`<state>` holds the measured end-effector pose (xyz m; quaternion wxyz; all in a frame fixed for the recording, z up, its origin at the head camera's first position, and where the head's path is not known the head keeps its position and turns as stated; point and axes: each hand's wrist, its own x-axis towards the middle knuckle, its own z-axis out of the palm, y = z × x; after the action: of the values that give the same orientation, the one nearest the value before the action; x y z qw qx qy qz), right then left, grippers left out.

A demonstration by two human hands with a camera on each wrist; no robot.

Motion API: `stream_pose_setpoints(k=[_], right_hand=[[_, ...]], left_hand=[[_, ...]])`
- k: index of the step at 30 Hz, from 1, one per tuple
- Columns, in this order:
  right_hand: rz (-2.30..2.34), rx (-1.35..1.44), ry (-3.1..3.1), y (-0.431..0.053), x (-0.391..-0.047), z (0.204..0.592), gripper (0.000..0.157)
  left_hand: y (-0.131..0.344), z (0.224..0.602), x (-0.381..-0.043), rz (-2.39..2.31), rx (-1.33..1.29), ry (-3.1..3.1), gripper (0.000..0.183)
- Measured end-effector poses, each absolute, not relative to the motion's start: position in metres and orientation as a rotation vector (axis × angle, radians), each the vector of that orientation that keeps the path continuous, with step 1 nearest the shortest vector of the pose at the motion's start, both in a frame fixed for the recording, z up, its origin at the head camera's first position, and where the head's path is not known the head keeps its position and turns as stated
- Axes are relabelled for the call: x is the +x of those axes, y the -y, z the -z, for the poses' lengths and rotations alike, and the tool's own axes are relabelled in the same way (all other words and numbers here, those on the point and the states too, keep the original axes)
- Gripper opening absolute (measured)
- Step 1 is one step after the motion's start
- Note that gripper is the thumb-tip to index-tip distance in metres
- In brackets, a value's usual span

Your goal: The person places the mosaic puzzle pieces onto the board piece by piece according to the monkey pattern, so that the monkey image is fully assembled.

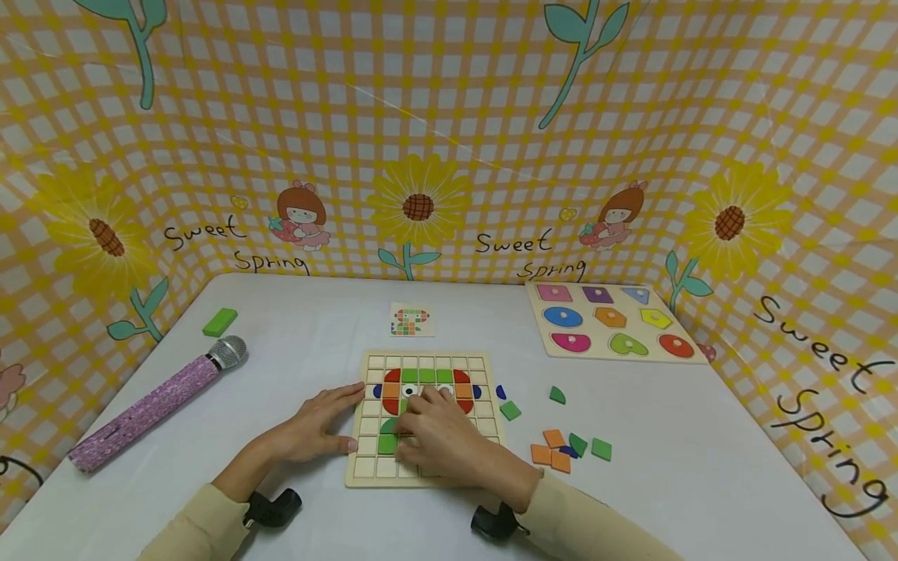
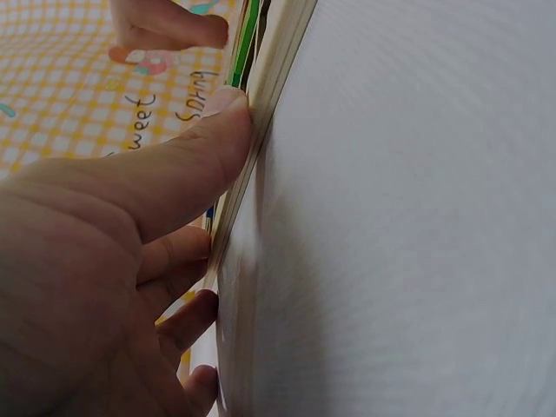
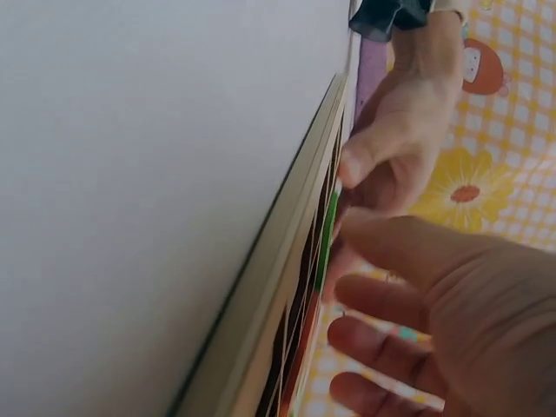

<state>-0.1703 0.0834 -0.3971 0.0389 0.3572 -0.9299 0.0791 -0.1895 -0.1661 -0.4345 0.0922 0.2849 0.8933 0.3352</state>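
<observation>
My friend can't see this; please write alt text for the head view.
A person's right hand is over a gridded board with colored tiles; the left hand touches its edge. Loose tiles lie right, a microphone left.

The white surface (image 1: pixel 316 327) runs back to a straight far edge. Near its far left corner lies a green block (image 1: pixel 220 322); a microphone (image 1: pixel 150 409) with a glittery pink handle slants beside the left edge, head toward the far edge. A picture card (image 1: pixel 412 319) lies near the middle of the far edge. Nearer the front, midway between the side edges, is a wooden grid board (image 1: pixel 356 444). Loose green, orange and blue tiles (image 1: pixel 553 439) are scattered between it and the right edge. A shape puzzle (image 1: pixel 596 298) fills the far right corner.
</observation>
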Motion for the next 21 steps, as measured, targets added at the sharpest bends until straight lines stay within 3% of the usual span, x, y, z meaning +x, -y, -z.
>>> stream_pose_setpoints(k=[21], right_hand=[[-0.462,0.804,2.966,-0.200,-0.193,0.395,0.030]], left_hand=[[0.165,0.435,-0.190,-0.984,0.824,-2.648,0.079]])
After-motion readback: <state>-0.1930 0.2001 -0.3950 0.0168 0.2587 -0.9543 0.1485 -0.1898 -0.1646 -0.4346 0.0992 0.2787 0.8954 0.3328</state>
